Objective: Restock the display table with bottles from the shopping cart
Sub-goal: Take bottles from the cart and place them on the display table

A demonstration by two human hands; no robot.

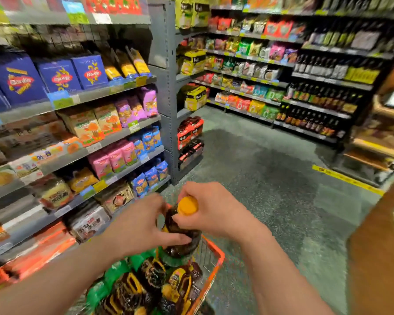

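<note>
Blue boxes [90, 72] reading "Barilla" sit on the left shelf [105, 93] while, above the orange shopping cart [215, 251] filled with dark bottles [168, 283], the left hand [139, 226] grips a dark bottle [180, 233] and the right hand [214, 210] pinches its yellow cap [187, 205].

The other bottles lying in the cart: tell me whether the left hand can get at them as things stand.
Probably not yet. The left hand grips the dark bottle that the right hand holds by its yellow cap. The bottles in the cart lie uncovered just below, so releasing would free it.
</note>
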